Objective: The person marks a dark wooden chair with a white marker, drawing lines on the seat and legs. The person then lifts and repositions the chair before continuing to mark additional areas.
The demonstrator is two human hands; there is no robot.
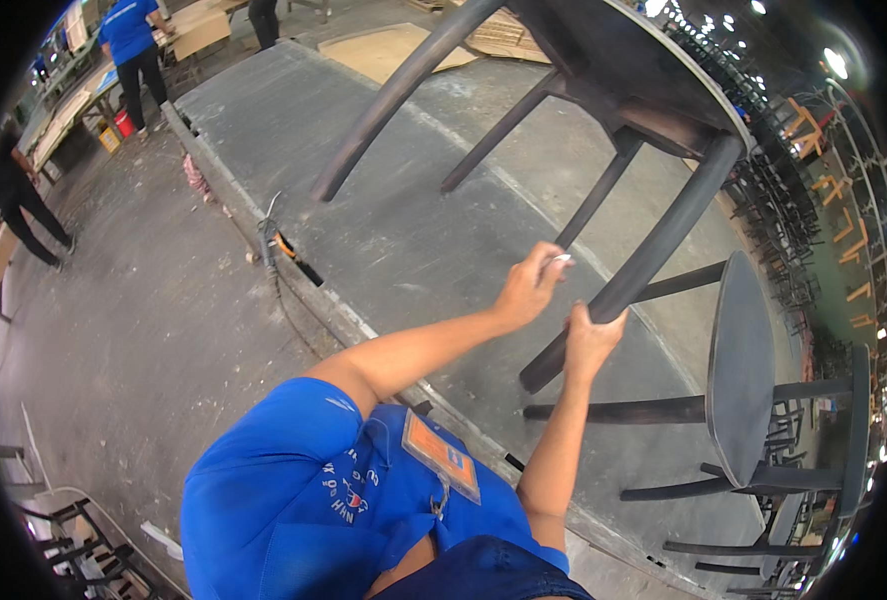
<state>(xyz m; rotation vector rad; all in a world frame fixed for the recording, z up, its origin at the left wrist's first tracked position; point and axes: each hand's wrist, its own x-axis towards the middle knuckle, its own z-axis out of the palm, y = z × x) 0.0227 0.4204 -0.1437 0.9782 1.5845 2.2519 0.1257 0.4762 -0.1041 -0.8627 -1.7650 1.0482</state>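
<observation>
Around us was a wide workshop with a grey, dusty floor, and across it ran a long grey platform, slanting from the upper left to the lower right. Far at the upper left, a co-worker in a blue shirt stood near brown boards, and another person in dark clothes was at the left edge.

In front of us, over the platform, was a dark chair, tilted so that its underside was facing us. Its seat was at the upper right, and its four legs were pointing toward the lower left. Our right hand was closed around the nearest leg, a thick one, close to its end. The long axis of this leg went from the seat down to the lower left, and a short end came out beyond the fingers. Whether this end was touching the platform, we could not tell.

Our left hand was just to the left of this leg, apart from it. Its fingers were bent, and they seemed to pinch a small white thing, too blurred to name. At the right, a second dark chair had its rounded seat on edge and its legs pointing left.
</observation>
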